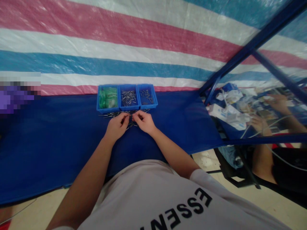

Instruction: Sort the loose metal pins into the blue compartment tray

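Both my hands are close together over a loose pile of thin dark metal pins [131,126] on the blue table, just in front of three joined blue bins. The fingers of my left hand [117,126] are pinched together, and so are those of my right hand [144,121]. Whatever lies between the fingertips is too small to make out. Green packets [108,97] fill the left bin [98,101]. Many short metal pins [129,97] lie in the middle bin, and fewer pins [146,95] are in the right bin [155,97].
Behind the blue table [59,140] hangs a striped plastic sheet [120,38]. Blue metal bars [240,56] rise at the right. Beyond them, another person's hands [260,123] are at a cluttered table with white boxes [227,116]. A purple object [11,97] is at far left.
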### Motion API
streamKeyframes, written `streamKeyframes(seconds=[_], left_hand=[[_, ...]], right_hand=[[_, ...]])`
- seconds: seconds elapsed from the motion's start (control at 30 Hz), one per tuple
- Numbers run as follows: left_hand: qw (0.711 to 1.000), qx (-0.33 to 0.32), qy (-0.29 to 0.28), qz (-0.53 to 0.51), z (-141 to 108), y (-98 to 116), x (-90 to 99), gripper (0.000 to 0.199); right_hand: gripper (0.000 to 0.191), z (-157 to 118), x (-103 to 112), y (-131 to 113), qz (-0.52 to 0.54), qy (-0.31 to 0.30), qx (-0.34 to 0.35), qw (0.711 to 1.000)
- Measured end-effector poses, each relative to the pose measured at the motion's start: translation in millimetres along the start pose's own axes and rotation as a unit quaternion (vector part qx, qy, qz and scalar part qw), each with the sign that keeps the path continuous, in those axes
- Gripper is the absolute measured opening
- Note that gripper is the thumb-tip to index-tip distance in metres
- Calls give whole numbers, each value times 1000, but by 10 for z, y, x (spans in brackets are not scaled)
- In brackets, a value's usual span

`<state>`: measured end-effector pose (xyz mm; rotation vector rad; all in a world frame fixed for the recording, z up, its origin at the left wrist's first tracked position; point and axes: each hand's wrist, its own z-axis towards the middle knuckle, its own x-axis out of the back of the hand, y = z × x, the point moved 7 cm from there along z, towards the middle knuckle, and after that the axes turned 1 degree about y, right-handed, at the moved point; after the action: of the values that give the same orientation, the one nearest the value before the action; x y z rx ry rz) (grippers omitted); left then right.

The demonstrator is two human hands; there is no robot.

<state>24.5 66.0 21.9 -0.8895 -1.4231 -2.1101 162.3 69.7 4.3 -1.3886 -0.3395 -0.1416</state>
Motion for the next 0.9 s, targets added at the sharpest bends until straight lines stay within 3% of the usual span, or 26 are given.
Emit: streamKeyframes(seconds=[0.57, 0.9], left_hand=[[999, 23, 12, -26, -7, -42, 6, 29], [1000, -13, 17, 11, 37, 6, 11, 30]], right_hand=[[42, -2, 2, -11, -3, -4, -6, 1000], [40, -3, 7, -33, -1, -4, -4, 1000]])
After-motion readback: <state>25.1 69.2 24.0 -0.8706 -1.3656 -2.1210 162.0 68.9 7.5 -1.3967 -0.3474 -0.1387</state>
